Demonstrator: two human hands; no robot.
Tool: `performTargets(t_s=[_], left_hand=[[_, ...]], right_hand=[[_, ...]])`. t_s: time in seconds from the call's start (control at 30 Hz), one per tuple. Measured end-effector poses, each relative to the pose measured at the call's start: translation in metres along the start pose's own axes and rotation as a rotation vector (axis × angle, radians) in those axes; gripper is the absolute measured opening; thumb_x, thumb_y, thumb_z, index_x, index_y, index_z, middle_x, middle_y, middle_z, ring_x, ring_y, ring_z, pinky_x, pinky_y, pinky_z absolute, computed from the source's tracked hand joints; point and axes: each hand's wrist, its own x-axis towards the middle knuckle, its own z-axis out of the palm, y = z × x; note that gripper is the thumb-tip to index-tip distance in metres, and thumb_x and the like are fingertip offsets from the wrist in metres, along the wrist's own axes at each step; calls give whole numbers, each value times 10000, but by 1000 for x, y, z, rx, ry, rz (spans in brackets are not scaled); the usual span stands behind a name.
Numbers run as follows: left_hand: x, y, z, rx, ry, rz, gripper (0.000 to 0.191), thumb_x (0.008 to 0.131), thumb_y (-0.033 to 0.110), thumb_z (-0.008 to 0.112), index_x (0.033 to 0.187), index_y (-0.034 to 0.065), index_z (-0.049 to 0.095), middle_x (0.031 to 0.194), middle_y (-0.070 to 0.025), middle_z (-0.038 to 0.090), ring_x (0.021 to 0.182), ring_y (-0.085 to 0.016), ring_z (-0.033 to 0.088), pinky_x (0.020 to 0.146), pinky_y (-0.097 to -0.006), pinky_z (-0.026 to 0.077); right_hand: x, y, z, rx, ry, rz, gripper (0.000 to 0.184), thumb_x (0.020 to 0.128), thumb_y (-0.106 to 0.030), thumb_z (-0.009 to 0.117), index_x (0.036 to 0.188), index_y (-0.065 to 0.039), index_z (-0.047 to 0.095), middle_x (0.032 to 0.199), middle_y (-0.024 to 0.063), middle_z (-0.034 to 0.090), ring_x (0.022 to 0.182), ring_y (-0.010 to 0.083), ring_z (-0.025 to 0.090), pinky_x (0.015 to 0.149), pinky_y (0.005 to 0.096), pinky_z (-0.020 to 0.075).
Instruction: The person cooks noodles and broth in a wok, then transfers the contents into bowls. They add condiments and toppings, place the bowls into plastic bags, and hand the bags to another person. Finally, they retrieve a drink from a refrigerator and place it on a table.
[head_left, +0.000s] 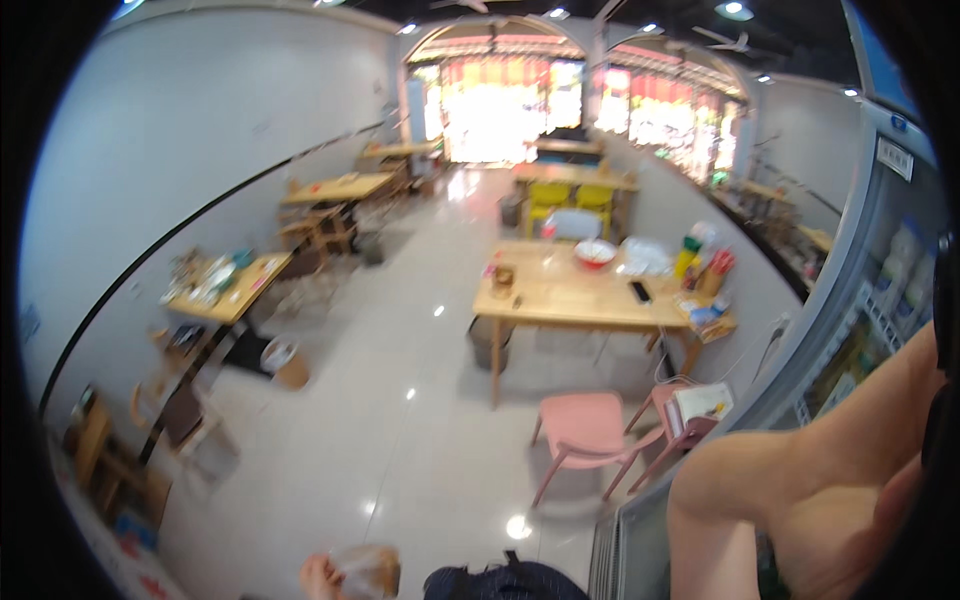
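Observation:
At the bottom of the head view, my left hand (321, 576) is closed on a clear plastic bag (367, 570) with something brown in it; blur hides what it is. My bent right arm (750, 472) fills the lower right, close to the camera. Its hand is out of view past the right edge. Beside this arm stands a glass-door drinks fridge (870, 315) with bottles behind the glass. Dark clothing (502, 581) with a strap shows at the bottom middle.
Pink chairs (581, 420) stand before a wooden table (555, 296) bearing a red-and-white bowl (595, 253), a phone (640, 292) and condiments. On the left are a cluttered table (251, 289), a bin (286, 364) and a chair (184, 412). Glossy floor tiles (405, 360) run between.

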Motion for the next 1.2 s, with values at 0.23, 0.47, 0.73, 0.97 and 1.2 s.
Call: performTargets(t_s=[0.23,0.47,0.73,0.97,1.2], left_hand=[[217,-68,153,-4,-116,-152,265,916,191,547,694,137,413,576,56,328,493,-64,316,462,-214,300],[362,-88,310,168,-368,-377,327,915,262,575,674,154,382,548,56,287,470,-69,278,475,-227,313],[484,-114,457,549,-881,99,232,900,178,536,702,94,450,675,-2,370,603,-134,359,540,-291,310],[472,-96,557,405,-891,-184,242,916,185,528,701,101,453,689,-7,362,621,-142,352,553,-311,317],[476,-121,585,510,-1097,-278,216,944,261,538,967,48,568,799,-20,486,671,-139,451,591,-276,375]], right_hand=[[-23,112,-26,-482,172,158,319,899,-209,597,1194,-95,551,932,71,595,750,149,563,639,306,448],[-81,223,-49,-1385,332,840,301,902,-197,611,1182,-98,562,882,62,628,719,150,588,616,315,465],[-242,262,-174,-2220,-177,1854,335,793,-96,588,1115,-108,496,803,186,678,739,367,677,620,449,526],[-244,279,-181,-2355,47,2130,196,870,-139,554,1051,-121,629,961,68,715,890,225,701,681,334,535],[-246,286,-77,-2302,134,1758,138,838,-140,565,962,-97,526,697,132,667,655,314,671,549,425,498]])
